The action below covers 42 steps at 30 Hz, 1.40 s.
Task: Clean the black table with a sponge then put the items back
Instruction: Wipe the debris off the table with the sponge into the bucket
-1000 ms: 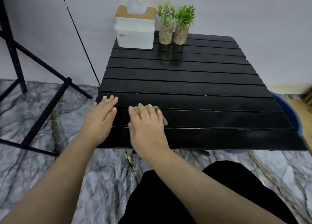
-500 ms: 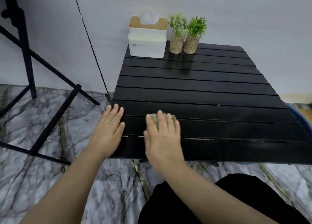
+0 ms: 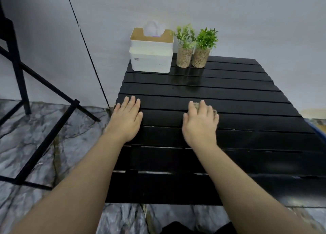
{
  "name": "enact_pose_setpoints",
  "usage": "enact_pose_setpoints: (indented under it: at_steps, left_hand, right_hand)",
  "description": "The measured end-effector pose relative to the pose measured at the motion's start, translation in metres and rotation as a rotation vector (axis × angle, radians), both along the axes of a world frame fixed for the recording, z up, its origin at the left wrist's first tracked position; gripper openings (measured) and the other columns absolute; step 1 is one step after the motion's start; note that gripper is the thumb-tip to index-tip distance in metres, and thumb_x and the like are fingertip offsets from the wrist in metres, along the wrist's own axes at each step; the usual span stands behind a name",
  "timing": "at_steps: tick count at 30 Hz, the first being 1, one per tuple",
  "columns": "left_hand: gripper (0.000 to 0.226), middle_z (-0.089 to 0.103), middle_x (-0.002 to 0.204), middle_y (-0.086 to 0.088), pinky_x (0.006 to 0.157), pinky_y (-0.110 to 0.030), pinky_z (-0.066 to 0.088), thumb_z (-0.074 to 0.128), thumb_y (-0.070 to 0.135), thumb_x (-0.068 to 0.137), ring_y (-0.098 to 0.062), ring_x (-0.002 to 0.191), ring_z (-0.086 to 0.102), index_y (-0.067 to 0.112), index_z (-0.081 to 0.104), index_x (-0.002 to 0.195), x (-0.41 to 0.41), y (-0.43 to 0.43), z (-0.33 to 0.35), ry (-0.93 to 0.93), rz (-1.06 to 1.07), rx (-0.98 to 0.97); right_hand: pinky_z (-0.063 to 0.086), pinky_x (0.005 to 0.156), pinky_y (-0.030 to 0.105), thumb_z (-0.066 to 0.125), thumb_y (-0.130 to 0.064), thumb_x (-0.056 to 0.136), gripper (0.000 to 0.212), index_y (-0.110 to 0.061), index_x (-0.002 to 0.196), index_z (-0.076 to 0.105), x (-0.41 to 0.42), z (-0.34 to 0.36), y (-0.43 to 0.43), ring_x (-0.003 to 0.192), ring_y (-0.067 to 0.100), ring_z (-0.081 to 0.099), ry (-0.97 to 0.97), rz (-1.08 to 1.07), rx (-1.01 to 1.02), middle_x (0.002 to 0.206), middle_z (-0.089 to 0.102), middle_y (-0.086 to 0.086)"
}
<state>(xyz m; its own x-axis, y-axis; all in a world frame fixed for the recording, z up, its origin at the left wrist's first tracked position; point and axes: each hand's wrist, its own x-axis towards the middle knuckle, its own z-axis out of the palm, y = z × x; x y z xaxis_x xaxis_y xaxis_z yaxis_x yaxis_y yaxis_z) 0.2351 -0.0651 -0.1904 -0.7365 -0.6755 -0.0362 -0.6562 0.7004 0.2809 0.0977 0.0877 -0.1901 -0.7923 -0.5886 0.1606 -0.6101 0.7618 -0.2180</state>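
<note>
The black slatted table [image 3: 238, 96] fills the middle of the view. My right hand [image 3: 200, 124] presses flat on a tan sponge [image 3: 214, 112] near the table's centre; only the sponge's far edge shows past my fingers. My left hand [image 3: 127, 119] lies flat on the table's left edge, fingers together, holding nothing. A white tissue box [image 3: 150, 54] with a wooden lid stands at the far left corner. Two small green plants [image 3: 194, 46] in speckled pots stand just right of it.
A black metal stand [image 3: 44, 99] rises from the marble floor [image 3: 35, 145] to the left. A grey wall runs behind the table. A blue container [image 3: 320, 131] peeks out at the table's right edge. My dark-clothed lap shows at the bottom.
My right hand has pushed the sponge away from me and to the right, from the near left slats toward the middle. My left hand slid forward along the left edge.
</note>
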Motion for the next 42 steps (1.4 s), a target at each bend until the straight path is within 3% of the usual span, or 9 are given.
enact_pose_setpoints:
  at_steps: [6,13,20,24,28,30,36,39,42]
  left_hand:
    - [0.053,0.000,0.159,0.000,0.118,-0.035,-0.003,0.020,0.033,0.099,-0.015,0.146,-0.006,0.018,0.007,0.148,-0.001,-0.001,-0.002,-0.015,-0.002,-0.011]
    - [0.052,0.003,0.159,0.002,0.118,-0.035,-0.003,0.023,0.033,0.098,-0.015,0.146,-0.005,0.020,0.011,0.148,-0.004,0.000,0.001,0.002,0.037,0.024]
    - [0.052,0.002,0.159,0.002,0.118,-0.037,-0.006,0.020,0.033,0.098,-0.015,0.146,-0.008,0.020,0.011,0.148,-0.094,0.064,0.014,0.122,-0.085,0.092]
    - [0.053,-0.001,0.159,0.002,0.118,-0.039,-0.009,0.015,0.035,0.098,-0.015,0.145,-0.013,0.020,0.007,0.148,-0.133,0.105,0.010,0.056,-0.121,0.108]
    - [0.053,-0.002,0.159,0.003,0.118,-0.038,-0.007,0.014,0.036,0.098,-0.014,0.145,-0.011,0.020,0.006,0.148,-0.152,0.133,0.007,0.058,-0.148,0.132]
    - [0.054,-0.003,0.159,0.002,0.119,-0.038,-0.006,0.014,0.036,0.098,-0.015,0.146,-0.010,0.020,0.005,0.148,-0.154,0.139,0.002,0.045,-0.148,0.071]
    - [0.054,-0.006,0.158,0.004,0.119,-0.038,-0.006,0.014,0.037,0.098,-0.013,0.145,-0.011,0.022,0.002,0.148,-0.155,0.138,-0.003,-0.002,-0.141,0.009]
    - [0.053,-0.007,0.158,0.006,0.118,-0.037,-0.007,0.013,0.037,0.098,-0.012,0.145,-0.013,0.024,0.000,0.148,-0.157,0.139,-0.002,-0.006,-0.129,0.013]
    - [0.053,-0.004,0.158,0.007,0.118,-0.036,-0.007,0.015,0.036,0.098,-0.012,0.145,-0.011,0.024,0.003,0.148,-0.160,0.139,0.000,-0.001,-0.125,0.027]
  right_hand:
    - [0.008,0.114,0.050,0.035,-0.033,0.098,0.046,-0.028,0.143,0.028,0.026,0.002,-0.032,0.141,0.028,0.016,-0.055,0.448,-0.041,0.155,0.023,0.006]
    - [0.006,0.113,0.056,0.028,-0.036,0.098,0.048,-0.026,0.145,0.022,-0.109,0.006,0.071,0.141,0.030,0.012,-0.113,-0.308,-0.039,0.155,0.019,0.009]
    - [0.028,0.109,0.050,0.044,-0.038,0.090,0.042,-0.027,0.130,0.051,-0.044,0.000,0.059,0.132,0.030,0.036,-0.049,0.373,-0.131,0.141,0.046,0.008]
    - [0.015,0.114,0.047,0.045,-0.040,0.094,0.044,-0.038,0.137,0.038,-0.144,0.004,0.154,0.141,0.022,0.020,-0.126,0.045,-0.089,0.153,0.029,-0.003]
    - [0.016,0.112,0.055,0.039,-0.042,0.095,0.043,-0.033,0.137,0.037,-0.204,0.007,0.207,0.138,0.028,0.023,-0.171,-0.315,-0.061,0.153,0.028,0.002]
    - [0.022,0.110,0.053,0.032,-0.044,0.095,0.044,-0.030,0.136,0.039,-0.186,0.002,0.177,0.134,0.031,0.028,-0.075,-0.290,-0.029,0.150,0.030,0.007]
    - [0.012,0.115,0.044,0.034,-0.034,0.099,0.049,-0.026,0.146,0.023,-0.108,0.000,0.124,0.141,0.024,0.020,-0.071,0.286,-0.114,0.153,0.029,0.002]
    - [0.025,0.111,0.044,0.043,-0.029,0.096,0.045,-0.023,0.140,0.037,-0.172,-0.004,0.161,0.136,0.028,0.030,-0.035,0.222,-0.133,0.149,0.036,0.006]
    - [0.021,0.112,0.047,0.034,-0.029,0.099,0.045,-0.021,0.143,0.031,-0.235,0.000,0.188,0.138,0.027,0.023,-0.087,-0.076,-0.080,0.152,0.027,0.007]
